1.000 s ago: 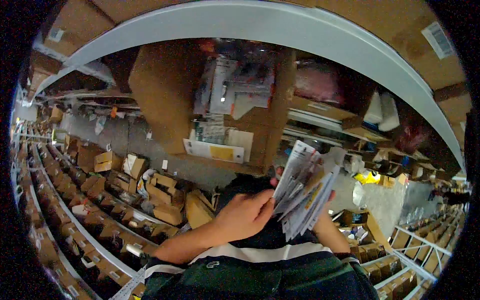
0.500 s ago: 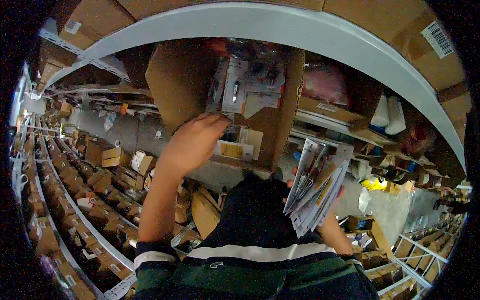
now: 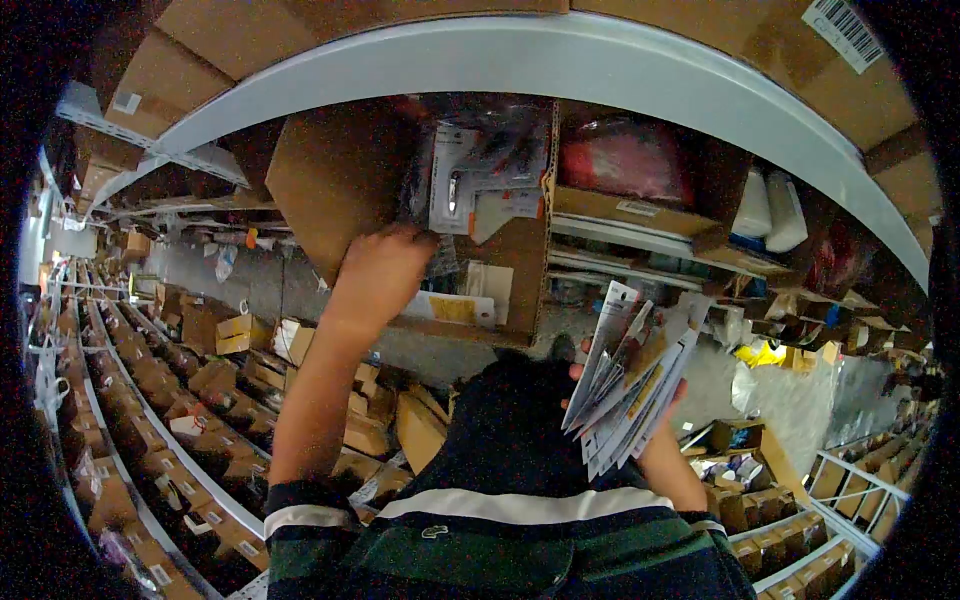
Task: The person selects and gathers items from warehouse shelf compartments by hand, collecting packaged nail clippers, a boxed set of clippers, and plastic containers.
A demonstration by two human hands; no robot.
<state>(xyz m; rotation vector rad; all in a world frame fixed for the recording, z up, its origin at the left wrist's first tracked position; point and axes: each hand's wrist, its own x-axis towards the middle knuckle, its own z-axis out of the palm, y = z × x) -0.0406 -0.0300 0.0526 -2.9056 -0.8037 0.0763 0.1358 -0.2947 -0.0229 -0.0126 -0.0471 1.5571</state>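
Observation:
My left hand [image 3: 385,272] reaches over the near left side of an open cardboard box [image 3: 335,185] on the shelf. Its fingers are bent and closed, with the tips hidden in shadow beside some clear plastic wrap [image 3: 447,258]. Inside the box lie white carded packs [image 3: 455,175], and a white card with a yellow patch [image 3: 455,307] rests at the near edge. Outside the box, at the right of my body, my right hand [image 3: 677,392] grips a fanned stack of blister-carded packs [image 3: 625,385]. What the cards carry is too blurred to name.
A pale metal shelf beam [image 3: 520,50] arches above the box. Right of it stands a carton with a pink-red bag [image 3: 625,160], then white bottles [image 3: 785,210]. Rows of cartons [image 3: 180,430] line the left. Open boxes [image 3: 243,333] stand near the floor.
The view has turned slightly, so the box appears farther left. My left hand has shifted a little left with it, fingertips now darker in shadow. My right hand still holds the stack.

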